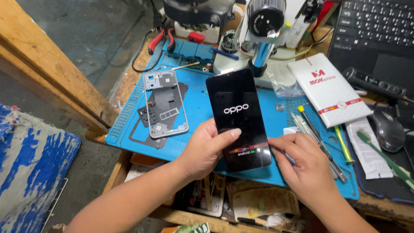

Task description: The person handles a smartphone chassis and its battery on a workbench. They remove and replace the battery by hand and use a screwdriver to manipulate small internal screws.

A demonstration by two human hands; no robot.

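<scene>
1. The left hand (202,151) grasps a black smartphone (238,118), thumb laid across the lower part of its lit screen, fingers curled behind its left edge.
2. The right hand (304,162) rests at the phone's lower right corner, fingers bent and touching that edge; I cannot tell whether they pinch anything.
3. The phone is held tilted above the middle of a blue work mat (194,103).
4. Left on the mat lies a silver phone frame (166,103), stripped.
5. Right of the hands lie screwdrivers (319,142), and beyond them a white box (330,90).
6. At the far edge stands a microscope (261,39).
</scene>
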